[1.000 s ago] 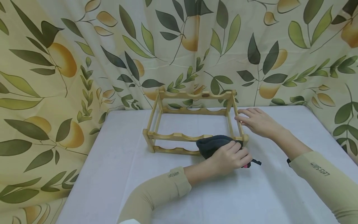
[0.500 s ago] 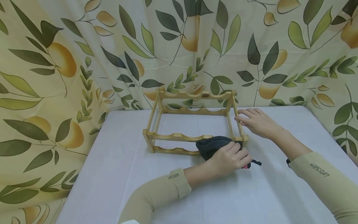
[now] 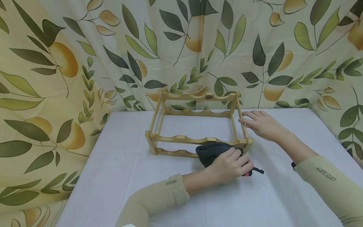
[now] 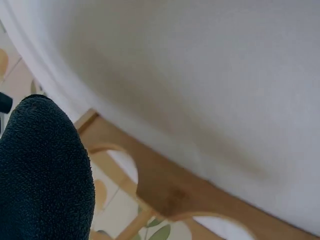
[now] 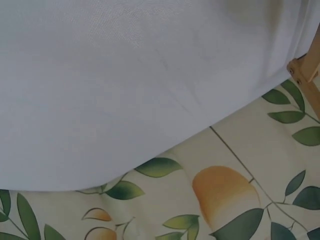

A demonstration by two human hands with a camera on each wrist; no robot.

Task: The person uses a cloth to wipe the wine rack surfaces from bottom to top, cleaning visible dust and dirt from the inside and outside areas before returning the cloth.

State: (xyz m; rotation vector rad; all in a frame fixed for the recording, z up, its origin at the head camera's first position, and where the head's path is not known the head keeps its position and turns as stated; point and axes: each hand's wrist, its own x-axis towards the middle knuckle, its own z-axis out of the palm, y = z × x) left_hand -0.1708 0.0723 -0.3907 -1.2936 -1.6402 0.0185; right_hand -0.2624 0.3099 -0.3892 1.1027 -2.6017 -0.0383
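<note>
A wooden wine rack with scalloped rails stands on the white-covered table. My left hand grips a dark navy terry cloth at the rack's front right, by the front rails. A black strap and a pink bit stick out past the fingers. In the left wrist view the cloth fills the lower left beside the scalloped rail; the hand itself is out of sight there. My right hand holds the rack's right side rail with thumb and fingertips. Only a corner of the rack shows in the right wrist view.
The white tabletop spreads around the rack on all sides. Behind and to the left hangs a curtain printed with leaves and fruit, close to the table's back edge. Both forearms wear beige sleeves.
My left hand and the cloth have shifted slightly left and down along the front of the rack, baring more of the upper front rail. The right hand keeps its place on the rack.
</note>
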